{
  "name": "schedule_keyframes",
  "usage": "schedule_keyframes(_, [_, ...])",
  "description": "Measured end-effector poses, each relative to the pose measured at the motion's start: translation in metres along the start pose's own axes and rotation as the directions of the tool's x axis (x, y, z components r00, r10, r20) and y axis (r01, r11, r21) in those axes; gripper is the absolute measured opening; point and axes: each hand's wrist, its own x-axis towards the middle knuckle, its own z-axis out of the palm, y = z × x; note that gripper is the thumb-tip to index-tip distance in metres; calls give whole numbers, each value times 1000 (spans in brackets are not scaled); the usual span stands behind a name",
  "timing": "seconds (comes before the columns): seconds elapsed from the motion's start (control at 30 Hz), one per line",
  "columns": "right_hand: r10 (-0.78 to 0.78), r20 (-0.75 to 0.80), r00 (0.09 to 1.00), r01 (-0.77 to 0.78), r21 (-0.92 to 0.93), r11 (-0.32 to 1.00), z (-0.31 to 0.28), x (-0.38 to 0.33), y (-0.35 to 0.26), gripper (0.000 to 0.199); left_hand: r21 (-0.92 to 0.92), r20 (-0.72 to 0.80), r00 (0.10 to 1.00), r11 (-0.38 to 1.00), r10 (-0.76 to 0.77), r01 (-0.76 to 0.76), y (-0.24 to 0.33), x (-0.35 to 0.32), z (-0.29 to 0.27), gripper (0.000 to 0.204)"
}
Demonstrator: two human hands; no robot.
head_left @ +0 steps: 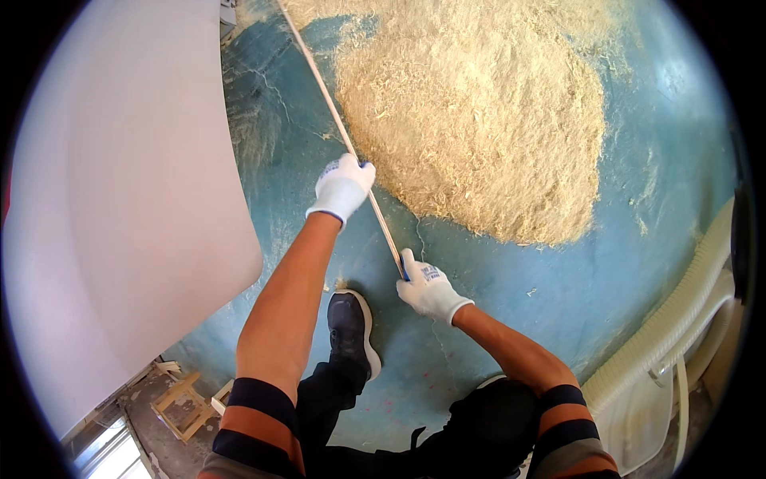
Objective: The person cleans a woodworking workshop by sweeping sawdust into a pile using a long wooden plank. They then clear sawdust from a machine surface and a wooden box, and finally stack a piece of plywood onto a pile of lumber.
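Note:
Both my hands wear white gloves with blue palms and grip one long, thin wooden pole. My left hand is closed round its middle stretch. Lower down, my right hand is wrapped about the near end. The pole slants up and to the left, and its far end runs out of the top of the picture, so what it carries there is hidden. Just right of the pole lies a large heap of pale yellow wood shavings on the blue-green floor.
A big smooth pale panel rises along the left. Ribbed hoses curve along the right edge, by a clear plastic bag or bin. Small wooden frames lie at the lower left. My dark shoe stands below my hands.

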Motion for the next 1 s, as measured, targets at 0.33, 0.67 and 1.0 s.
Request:
schedule_keyframes(0.33, [168, -110, 980, -154, 130, 980, -18, -65, 22, 43, -71, 116, 979, 984, 169, -162, 80, -47, 24, 45])
schedule_keyframes(0.67, [-148, -542, 827, -55, -340, 939, -72, -133, 13, 69, -624, -126, 982, 759, 139, -187, 122, -74, -22, 31])
schedule_keyframes(1.0, [293, -295, 909, -271, 113, 956, -114, -320, -58, 69, -862, 163, 987, 485, -10, 147, 162, -227, -69, 23])
